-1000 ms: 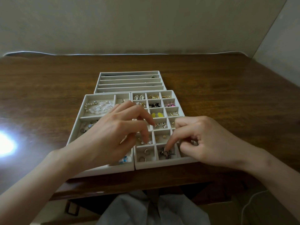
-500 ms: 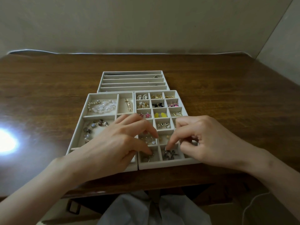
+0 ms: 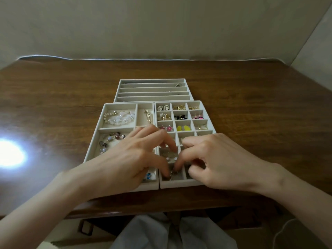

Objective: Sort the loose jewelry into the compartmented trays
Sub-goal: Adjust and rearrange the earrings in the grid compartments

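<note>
Three pale compartmented trays lie on the table. The right grid tray (image 3: pixel 208 129) holds earrings in small cells, among them pink stars (image 3: pixel 166 128) and yellow pieces (image 3: pixel 182 128). The left tray (image 3: pixel 100 130) holds bead bracelets (image 3: pixel 119 117). My left hand (image 3: pixel 129 159) reaches over the left tray, its thumb tip down in the grid tray's nearest left cell. My right hand (image 3: pixel 219 157) comes from the right with its index fingertip in that same cell, touching a small ring (image 3: pixel 173 173). The thumb sits one cell to the right. Whether either finger grips the ring is hidden.
A back tray (image 3: pixel 152 81) with long narrow slots sits behind the two front trays. The brown wooden table (image 3: pixel 251 105) runs to a wall at the back. A bright light glare (image 3: pixel 9 155) lies at the left. The table's front edge is just below the trays.
My right hand's fingertips shifted left from the front middle cell into the front left cell. My left hand slid forward and right, its thumb dropping into the same cell.
</note>
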Motion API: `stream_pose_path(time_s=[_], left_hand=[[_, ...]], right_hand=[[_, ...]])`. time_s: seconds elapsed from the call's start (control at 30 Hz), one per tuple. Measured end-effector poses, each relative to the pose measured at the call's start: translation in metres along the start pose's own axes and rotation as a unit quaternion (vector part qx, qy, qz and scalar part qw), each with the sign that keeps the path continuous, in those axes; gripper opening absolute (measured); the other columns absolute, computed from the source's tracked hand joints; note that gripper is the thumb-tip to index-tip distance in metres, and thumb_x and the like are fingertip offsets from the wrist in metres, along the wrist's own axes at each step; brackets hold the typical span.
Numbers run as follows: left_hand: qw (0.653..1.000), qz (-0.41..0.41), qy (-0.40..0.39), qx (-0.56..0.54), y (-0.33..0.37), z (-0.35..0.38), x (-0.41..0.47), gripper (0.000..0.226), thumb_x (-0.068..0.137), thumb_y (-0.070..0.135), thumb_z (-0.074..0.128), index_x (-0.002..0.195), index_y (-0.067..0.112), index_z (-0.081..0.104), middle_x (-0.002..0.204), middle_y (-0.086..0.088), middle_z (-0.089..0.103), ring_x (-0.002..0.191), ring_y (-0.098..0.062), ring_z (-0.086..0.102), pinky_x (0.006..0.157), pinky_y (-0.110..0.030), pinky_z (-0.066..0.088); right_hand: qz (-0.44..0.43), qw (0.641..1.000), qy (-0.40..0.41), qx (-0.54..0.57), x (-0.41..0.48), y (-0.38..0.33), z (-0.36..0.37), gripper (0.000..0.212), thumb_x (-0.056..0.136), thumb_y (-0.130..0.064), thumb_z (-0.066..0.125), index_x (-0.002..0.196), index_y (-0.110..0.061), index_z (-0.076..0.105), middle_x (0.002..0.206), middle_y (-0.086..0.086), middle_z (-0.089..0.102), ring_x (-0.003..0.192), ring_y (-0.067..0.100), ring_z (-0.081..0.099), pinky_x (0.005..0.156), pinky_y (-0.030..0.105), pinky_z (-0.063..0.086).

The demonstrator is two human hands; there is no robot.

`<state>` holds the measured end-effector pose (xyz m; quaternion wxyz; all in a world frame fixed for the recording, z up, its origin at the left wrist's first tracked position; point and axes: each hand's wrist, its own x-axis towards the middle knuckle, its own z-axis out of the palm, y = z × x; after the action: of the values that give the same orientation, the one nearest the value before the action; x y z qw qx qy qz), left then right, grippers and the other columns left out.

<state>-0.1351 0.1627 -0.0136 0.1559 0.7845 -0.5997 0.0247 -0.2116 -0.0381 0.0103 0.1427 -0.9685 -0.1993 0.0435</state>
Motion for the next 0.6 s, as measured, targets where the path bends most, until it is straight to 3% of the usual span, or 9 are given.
stream_pose_path(time_s=[0.17, 0.37, 0.6], left_hand=[[0.999, -0.001, 0.005, 0.035, -0.002, -0.0013, 0.0007, 0.045, 0.071, 0.004, 0.042, 0.089, 0.036, 0.069, 0.121, 0.006, 0.051, 0.11, -0.013, 0.041, 0.085, -0.033, 0.035], [0.999, -0.006, 0.001, 0.045, -0.0011, -0.0006, 0.0013, 0.05, 0.069, 0.011, 0.033, 0.092, 0.035, 0.071, 0.121, 0.005, 0.052, 0.11, -0.015, 0.041, 0.086, -0.032, 0.035], [0.999, -0.018, 0.044, 0.016, -0.002, -0.0089, -0.0004, 0.051, 0.067, 0.005, 0.031, 0.089, 0.03, 0.069, 0.119, 0.01, 0.051, 0.102, -0.008, 0.04, 0.085, -0.029, 0.035]], right_hand=[[-0.004, 1.0, -0.002, -0.008, 0.0007, -0.0006, -0.0015, 0.028, 0.081, -0.02, 0.052, 0.094, -0.034, 0.073, 0.078, -0.012, 0.053, 0.072, 0.006, 0.05, 0.057, 0.012, 0.029], [-0.002, 1.0, 0.0, -0.015, 0.0018, -0.001, -0.0006, 0.036, 0.077, -0.028, 0.042, 0.096, -0.035, 0.072, 0.08, -0.012, 0.055, 0.073, 0.006, 0.05, 0.057, 0.012, 0.029], [0.007, 0.999, 0.031, 0.008, -0.0008, 0.0, -0.0067, 0.034, 0.076, -0.024, 0.043, 0.088, -0.033, 0.074, 0.064, -0.02, 0.04, 0.067, 0.001, 0.047, 0.055, 0.012, 0.032]])
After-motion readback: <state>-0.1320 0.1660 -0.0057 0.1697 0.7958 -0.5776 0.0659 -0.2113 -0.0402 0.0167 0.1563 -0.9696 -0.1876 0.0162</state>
